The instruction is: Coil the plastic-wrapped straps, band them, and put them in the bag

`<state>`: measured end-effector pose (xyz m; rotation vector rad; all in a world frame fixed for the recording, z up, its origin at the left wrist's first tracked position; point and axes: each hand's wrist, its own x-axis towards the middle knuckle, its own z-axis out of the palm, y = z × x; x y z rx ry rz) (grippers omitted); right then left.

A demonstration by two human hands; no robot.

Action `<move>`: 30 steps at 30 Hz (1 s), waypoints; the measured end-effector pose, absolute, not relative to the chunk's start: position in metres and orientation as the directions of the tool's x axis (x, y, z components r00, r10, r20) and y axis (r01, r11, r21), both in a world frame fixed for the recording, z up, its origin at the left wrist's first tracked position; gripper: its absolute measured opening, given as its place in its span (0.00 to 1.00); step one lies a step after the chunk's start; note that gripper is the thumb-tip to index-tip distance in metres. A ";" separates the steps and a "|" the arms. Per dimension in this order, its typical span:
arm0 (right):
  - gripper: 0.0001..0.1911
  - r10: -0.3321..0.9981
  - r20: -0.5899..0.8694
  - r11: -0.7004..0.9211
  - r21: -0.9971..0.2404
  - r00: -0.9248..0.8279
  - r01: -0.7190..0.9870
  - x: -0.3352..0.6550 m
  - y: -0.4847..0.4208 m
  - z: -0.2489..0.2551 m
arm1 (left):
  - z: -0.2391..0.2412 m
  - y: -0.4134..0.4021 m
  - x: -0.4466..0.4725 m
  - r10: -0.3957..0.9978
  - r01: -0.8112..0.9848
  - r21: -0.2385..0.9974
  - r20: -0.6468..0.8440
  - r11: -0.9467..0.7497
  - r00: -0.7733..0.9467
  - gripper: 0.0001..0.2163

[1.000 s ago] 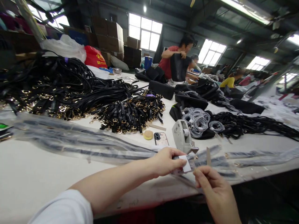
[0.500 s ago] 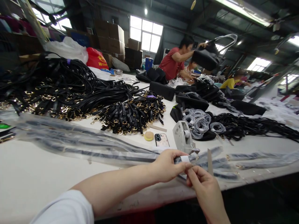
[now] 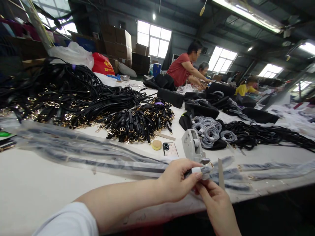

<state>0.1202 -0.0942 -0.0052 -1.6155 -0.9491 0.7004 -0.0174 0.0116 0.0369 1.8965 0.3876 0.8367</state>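
Observation:
My left hand [image 3: 178,178] pinches a black strap in a clear plastic sleeve [image 3: 118,165] near its right end, where a small white label [image 3: 197,169] sits. My right hand [image 3: 214,200] is closed just below, its fingers pressing on the same wrapped strap end from underneath. A strip of tape [image 3: 220,173] stands up beside my right hand. More wrapped straps [image 3: 270,168] lie across the white table [image 3: 29,190] to the right and left.
A grey tape dispenser [image 3: 193,146], a phone [image 3: 169,149] and a small round yellow pad [image 3: 156,144] lie behind my hands. Piles of black straps with gold buckles [image 3: 137,121] cover the table's left. Coiled wrapped straps [image 3: 209,127] and black bags [image 3: 200,108] lie further back. Other people [image 3: 183,67] work at the far end.
The white label went from standing loose between my fingers to lying folded round the strap. My right hand moved in under my left. The person in red lowered a black bag.

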 end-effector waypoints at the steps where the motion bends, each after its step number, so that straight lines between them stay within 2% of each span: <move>1: 0.24 0.848 0.046 -0.100 -0.964 0.528 0.245 0.120 -0.094 -0.005 | 0.038 0.011 -0.019 0.572 -0.096 0.865 0.405 -0.493 0.714 0.16; 8: 0.29 0.763 0.190 -0.137 -0.887 0.617 0.441 0.119 -0.092 -0.008 | 0.044 0.002 -0.025 0.434 -0.146 0.746 0.522 -0.650 0.734 0.17; 13: 0.31 0.815 0.152 -0.165 -0.864 0.560 0.476 0.112 -0.098 -0.003 | 0.048 0.007 -0.026 0.490 -0.117 0.806 0.461 -0.581 0.740 0.15; 16: 0.25 0.831 0.157 -0.148 -0.862 0.533 0.484 0.116 -0.105 0.000 | 0.050 0.013 -0.024 0.554 -0.130 0.889 0.381 -0.438 0.740 0.14; 20: 0.19 0.773 0.237 -0.083 -0.882 0.588 0.464 0.133 -0.112 -0.004 | 0.048 0.021 -0.019 0.663 -0.102 0.993 0.115 -0.059 0.740 0.17; 23: 0.22 0.729 0.237 -0.055 -0.915 0.642 0.400 0.144 -0.113 -0.006 | 0.044 0.025 -0.015 0.628 -0.147 0.957 -0.044 0.249 0.777 0.21; 25: 0.27 0.766 0.193 -0.044 -0.936 0.614 0.350 0.148 -0.114 -0.006 | 0.042 0.025 -0.014 0.583 -0.176 0.904 -0.094 0.389 0.807 0.22; 30: 0.25 0.889 0.108 -0.003 -0.970 0.446 0.243 0.138 -0.113 0.003 | 0.039 0.022 -0.011 0.502 -0.152 0.856 -0.138 0.494 0.854 0.23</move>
